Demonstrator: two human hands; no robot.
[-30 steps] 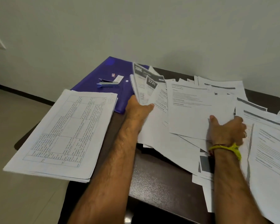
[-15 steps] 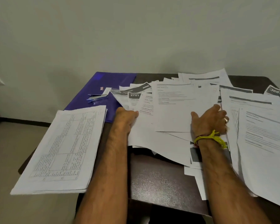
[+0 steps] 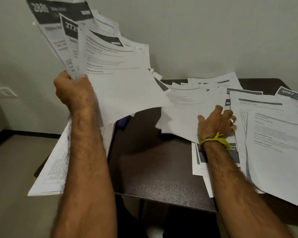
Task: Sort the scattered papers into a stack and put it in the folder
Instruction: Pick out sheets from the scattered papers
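Observation:
My left hand [image 3: 74,91] is raised high above the table's left side, gripping a fanned bunch of printed papers [image 3: 108,66] by their lower corner. My right hand [image 3: 217,121], with a yellow thread at the wrist, rests fingers spread on the loose papers [image 3: 193,107] that lie scattered over the right half of the dark table [image 3: 155,169]. Only a small purple patch of the folder [image 3: 123,121] shows under the lifted sheets. A stack of papers with a printed table [image 3: 53,165] lies at the table's left edge, partly behind my left forearm.
More sheets [image 3: 273,134] overhang the table's front right edge. A grey wall rises just behind the table. The floor [image 3: 12,169] lies to the left, with a wall socket [image 3: 5,91] above it.
My left hand has lifted a bunch of papers off the table and swung it up to the left. My right hand has stayed on the scattered sheets, shifting slightly right.

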